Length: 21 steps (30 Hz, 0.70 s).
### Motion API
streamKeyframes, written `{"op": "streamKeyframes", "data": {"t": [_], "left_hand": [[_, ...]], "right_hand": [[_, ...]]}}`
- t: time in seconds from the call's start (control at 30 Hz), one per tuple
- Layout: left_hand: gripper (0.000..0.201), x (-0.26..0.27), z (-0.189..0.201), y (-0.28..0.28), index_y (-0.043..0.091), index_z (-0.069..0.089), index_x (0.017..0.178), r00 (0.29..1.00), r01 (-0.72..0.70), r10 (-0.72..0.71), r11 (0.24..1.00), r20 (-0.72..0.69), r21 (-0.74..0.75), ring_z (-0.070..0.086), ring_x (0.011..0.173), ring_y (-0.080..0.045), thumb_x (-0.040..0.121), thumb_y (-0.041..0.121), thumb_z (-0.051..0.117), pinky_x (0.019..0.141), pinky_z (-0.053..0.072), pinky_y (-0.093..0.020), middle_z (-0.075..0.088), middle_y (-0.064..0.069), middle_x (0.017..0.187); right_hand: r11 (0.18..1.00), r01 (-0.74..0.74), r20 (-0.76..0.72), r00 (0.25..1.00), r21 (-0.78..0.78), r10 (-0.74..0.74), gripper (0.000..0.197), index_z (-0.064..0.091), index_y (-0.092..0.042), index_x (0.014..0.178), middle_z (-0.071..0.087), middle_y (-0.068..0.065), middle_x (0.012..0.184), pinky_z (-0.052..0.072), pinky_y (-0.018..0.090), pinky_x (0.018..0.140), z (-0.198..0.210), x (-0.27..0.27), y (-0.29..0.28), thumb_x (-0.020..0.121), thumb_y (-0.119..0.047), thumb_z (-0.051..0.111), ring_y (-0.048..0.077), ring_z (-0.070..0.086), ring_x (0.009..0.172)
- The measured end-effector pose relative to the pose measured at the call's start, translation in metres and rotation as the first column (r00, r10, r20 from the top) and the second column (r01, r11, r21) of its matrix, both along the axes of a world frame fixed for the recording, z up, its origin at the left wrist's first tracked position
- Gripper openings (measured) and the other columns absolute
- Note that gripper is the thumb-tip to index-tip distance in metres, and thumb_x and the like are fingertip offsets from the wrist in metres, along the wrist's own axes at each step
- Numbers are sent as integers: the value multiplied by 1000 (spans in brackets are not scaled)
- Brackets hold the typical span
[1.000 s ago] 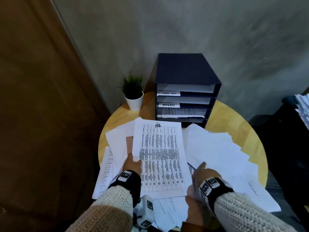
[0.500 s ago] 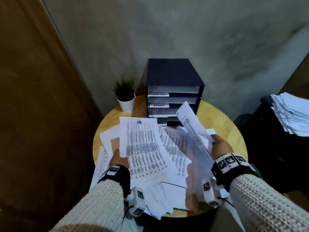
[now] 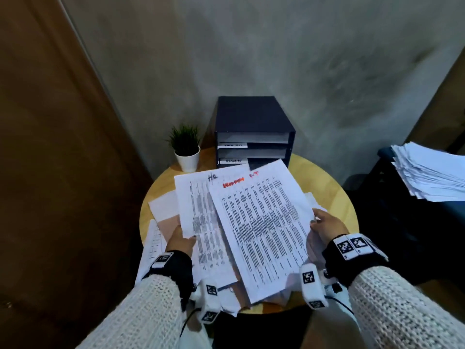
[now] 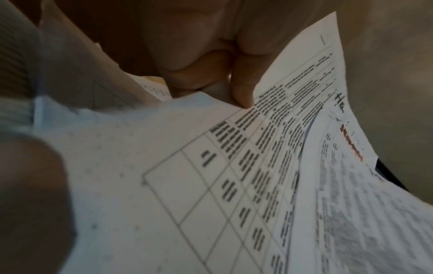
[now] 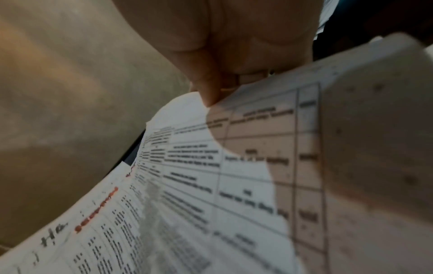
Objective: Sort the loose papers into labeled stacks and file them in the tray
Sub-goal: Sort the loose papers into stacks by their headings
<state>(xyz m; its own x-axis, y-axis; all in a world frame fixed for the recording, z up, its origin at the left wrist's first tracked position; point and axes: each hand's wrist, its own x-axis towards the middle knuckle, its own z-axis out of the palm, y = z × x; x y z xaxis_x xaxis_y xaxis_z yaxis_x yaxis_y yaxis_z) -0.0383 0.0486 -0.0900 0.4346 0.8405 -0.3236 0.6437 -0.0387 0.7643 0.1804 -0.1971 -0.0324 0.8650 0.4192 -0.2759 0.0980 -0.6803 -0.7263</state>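
A printed sheet with red writing at its top [image 3: 261,222] is held above the table, overlapping a second sheet marked "HE" [image 3: 198,197]. My right hand [image 3: 324,225] pinches the red-marked sheet [image 5: 187,176] by its right edge. My left hand [image 3: 181,239] pinches the "HE" sheet [image 4: 293,103] at its left edge, thumb on top. Loose papers [image 3: 163,205] lie under both on the round wooden table [image 3: 329,187]. The dark file tray [image 3: 254,132] stands at the back, with labeled shelves holding paper.
A small potted plant [image 3: 186,149] stands left of the tray. A thick stack of papers [image 3: 432,172] rests on a dark surface to the right. A brown panel runs along the left and a grey wall stands behind.
My right hand lifted a sheet from the right of the pile and brought it left, face up, over the "HE" sheet. My left hand kept its hold.
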Motion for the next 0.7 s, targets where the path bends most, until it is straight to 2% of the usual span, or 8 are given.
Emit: {"op": "streamKeyframes", "data": {"t": [0.07, 0.13, 0.2, 0.27, 0.37, 0.43, 0.57, 0.7], "left_hand": [[53, 0, 6, -4, 14, 33, 145, 998, 64, -64, 998, -8, 13, 52, 121, -31, 95, 15, 52, 85, 37, -24, 50, -8, 140], [51, 0, 11, -8, 15, 34, 144, 995, 100, -100, 995, -7, 23, 52, 120, -30, 96, 15, 51, 81, 34, -21, 50, -8, 139], [49, 0, 14, -13, 16, 35, 142, 992, 127, -127, 992, -8, 25, 52, 120, -29, 96, 15, 51, 82, 35, -21, 50, -7, 140], [53, 2, 14, -19, 20, 31, 145, 987, 160, -161, 987, 11, 13, 52, 121, -29, 96, 15, 51, 84, 38, -22, 47, -6, 142], [55, 8, 18, -26, 24, 26, 147, 977, 213, -213, 977, 25, 13, 51, 123, -28, 97, 21, 49, 84, 39, -21, 44, -6, 145], [56, 11, 17, -27, 24, 26, 147, 973, 230, -229, 973, 36, -7, 51, 123, -27, 97, 26, 49, 85, 39, -21, 45, -8, 143], [50, 17, 7, -24, 19, 32, 145, 970, 243, -242, 969, 13, -38, 53, 119, -26, 98, 28, 47, 82, 37, -20, 48, -9, 141], [42, 30, -7, -23, 13, 43, 137, 948, 308, -315, 944, -45, -118, 55, 117, -27, 96, 15, 50, 88, 42, -22, 54, -10, 133]], "right_hand": [[997, -11, -22, 1000, -80, 10, 39, 52, -13, 131, 61, 14, 123, 36, 24, 72, -6, -7, -2, 94, -2, 44, 29, 59, 104], [992, -18, -59, 998, -127, 10, 39, 48, -11, 135, 53, 12, 135, 40, 29, 88, -7, -15, -1, 96, -8, 44, 28, 53, 119], [992, -39, -116, 993, -117, 25, 42, 43, -8, 139, 46, 12, 143, 36, 30, 100, -6, -25, 0, 98, -20, 46, 28, 45, 129], [997, -30, -159, 987, -65, 20, 48, 44, -5, 137, 47, 13, 141, 36, 31, 98, -7, -34, 2, 95, -27, 53, 29, 46, 127], [998, -61, -186, 981, -31, 54, 46, 54, -6, 129, 57, 12, 131, 39, 26, 81, -19, -40, 6, 89, -27, 63, 24, 55, 106], [998, -45, -202, 979, -48, 34, 49, 55, -6, 130, 57, 10, 132, 39, 24, 74, -27, -37, 9, 88, -30, 64, 23, 55, 103], [998, 33, -226, 973, -44, -42, 44, 60, -8, 123, 61, 10, 126, 42, 29, 83, -36, -29, 11, 87, -33, 64, 24, 56, 102], [989, 46, -162, 984, -140, -68, 44, 56, -7, 126, 57, 12, 132, 43, 36, 98, -48, -19, 17, 92, -36, 57, 30, 53, 119]]}}
